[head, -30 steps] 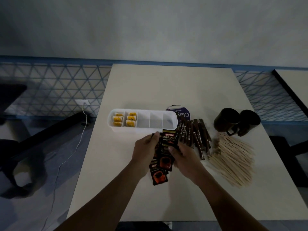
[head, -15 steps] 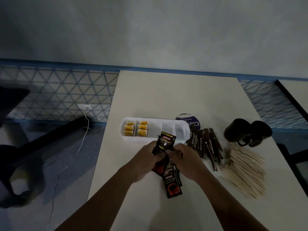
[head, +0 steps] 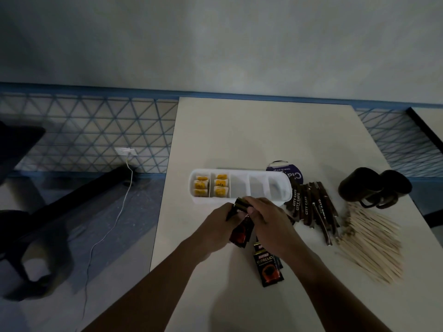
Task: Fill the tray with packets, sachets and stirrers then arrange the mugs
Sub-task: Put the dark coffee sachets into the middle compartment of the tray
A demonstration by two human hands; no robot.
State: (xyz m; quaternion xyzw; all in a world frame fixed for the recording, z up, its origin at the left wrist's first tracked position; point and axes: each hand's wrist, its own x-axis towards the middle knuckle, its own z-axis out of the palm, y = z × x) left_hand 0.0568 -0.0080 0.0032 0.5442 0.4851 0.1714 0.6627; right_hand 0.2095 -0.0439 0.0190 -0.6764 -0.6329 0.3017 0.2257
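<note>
A white divided tray sits mid-table; yellow tea packets fill its two left compartments, the other three look empty. Just in front of it, my left hand and my right hand together grip a small stack of black coffee packets, my right fingers curled over the stack's top. More black packets lie on the table below my hands. Brown stick sachets lie right of the tray, a heap of wooden stirrers beyond them. Two dark mugs stand at the back right.
A round dark blue lid or label lies behind the tray's right end. The table's left edge drops to the floor, where a white cable runs to a wall socket. A second table shows at the far right.
The view has shifted, so everything sits further right. My hands have closed over the packet stack, and its top packet has tipped forward from upright toward the tray.
</note>
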